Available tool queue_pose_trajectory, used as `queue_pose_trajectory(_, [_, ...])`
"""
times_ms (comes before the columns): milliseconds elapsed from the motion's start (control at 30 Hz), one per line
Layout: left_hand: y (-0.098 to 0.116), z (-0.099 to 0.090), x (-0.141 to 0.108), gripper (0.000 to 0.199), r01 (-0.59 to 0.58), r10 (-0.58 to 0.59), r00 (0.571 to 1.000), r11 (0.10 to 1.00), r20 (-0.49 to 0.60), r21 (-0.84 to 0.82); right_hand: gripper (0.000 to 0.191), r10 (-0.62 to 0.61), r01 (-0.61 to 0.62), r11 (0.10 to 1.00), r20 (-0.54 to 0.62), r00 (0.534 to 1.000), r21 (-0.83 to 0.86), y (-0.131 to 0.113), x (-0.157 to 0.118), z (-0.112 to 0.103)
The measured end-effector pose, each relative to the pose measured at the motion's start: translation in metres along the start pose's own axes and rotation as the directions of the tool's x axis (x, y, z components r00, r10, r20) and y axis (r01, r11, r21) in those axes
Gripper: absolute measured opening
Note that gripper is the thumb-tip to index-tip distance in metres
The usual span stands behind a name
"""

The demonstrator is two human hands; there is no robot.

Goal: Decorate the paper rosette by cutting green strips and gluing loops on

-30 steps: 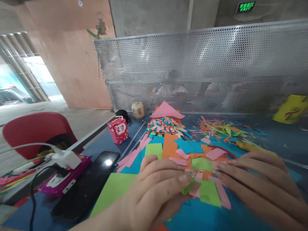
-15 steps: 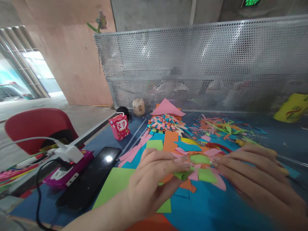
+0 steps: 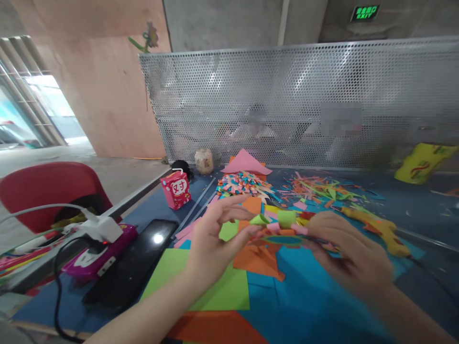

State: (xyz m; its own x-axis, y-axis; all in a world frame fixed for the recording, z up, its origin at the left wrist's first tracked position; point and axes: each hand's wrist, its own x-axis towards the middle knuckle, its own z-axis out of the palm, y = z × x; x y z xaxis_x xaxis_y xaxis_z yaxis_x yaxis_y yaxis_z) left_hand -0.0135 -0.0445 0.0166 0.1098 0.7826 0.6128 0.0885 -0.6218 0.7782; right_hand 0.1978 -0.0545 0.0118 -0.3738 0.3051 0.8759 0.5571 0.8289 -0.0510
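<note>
Between my hands, raised over the blue paper sheets (image 3: 311,291), is a round paper flower (image 3: 287,240) tilted so its blue-green underside shows. Green, pink and orange looped strips stand around its rim. My left hand (image 3: 215,239) has thumb and fingers curved around the flower's left edge, by a green loop (image 3: 258,219). On the other side my right hand (image 3: 353,253) grips the right edge, fingers over the top and thumb below. Under the flower lies an orange paper piece (image 3: 256,263). Red and yellow handles behind the right fingers are mostly hidden.
A yellow glue gun (image 3: 383,231) with a cord lies right. Cut strips (image 3: 322,187) and a pile of fringed paper (image 3: 245,184) lie behind. At left are a phone (image 3: 132,263), power strip (image 3: 100,253) and pink drink carton (image 3: 176,190). A perforated metal screen (image 3: 287,95) stands at the back.
The paper flower has been lifted off the sheets and tilted, showing its underside. My left hand has risen slightly; my right hand has moved left and now grips the flower's edge.
</note>
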Motion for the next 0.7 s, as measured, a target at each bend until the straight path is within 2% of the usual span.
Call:
queue_pose_trajectory(133, [0.0,0.002,0.009,0.033,0.229,-0.22,0.973,0.961,0.071,-0.156,0.01,0.235,-0.236,0.971,0.03,0.972,0.036,-0.003,-0.001,0.004])
queue_pose_trajectory(200, [-0.001,0.002,0.012,0.031,0.297,-0.288,0.955,0.934,0.073,-0.199,0.004,0.318,-0.319,0.946,0.029,0.948,0.05,-0.002,-0.003,0.007])
queue_pose_trajectory(333, [-0.005,0.003,0.015,0.029,0.377,-0.376,0.925,0.885,0.06,-0.272,0.01,0.456,-0.458,0.885,0.052,0.889,0.077,-0.001,-0.004,0.009])
queue_pose_trajectory(467, [-0.002,0.003,0.017,0.028,0.417,-0.407,0.908,0.86,0.099,-0.294,0.009,0.587,-0.604,0.769,0.139,0.797,0.21,-0.003,0.001,0.007])
queue_pose_trajectory(533, [0.0,0.004,0.017,0.027,0.425,-0.409,0.905,0.858,0.118,-0.288,0.011,0.663,-0.691,0.646,0.209,0.719,0.325,-0.004,0.002,0.007])
queue_pose_trajectory(633, [-0.001,0.004,0.017,0.026,0.416,-0.4,0.909,0.869,0.117,-0.267,0.016,0.754,-0.797,0.427,0.319,0.574,0.426,-0.003,0.002,0.008])
queue_pose_trajectory(700, [-0.003,0.003,0.018,0.024,0.413,-0.401,0.911,0.875,0.099,-0.253,0.018,0.763,-0.817,0.391,0.347,0.545,0.423,-0.002,0.001,0.01])
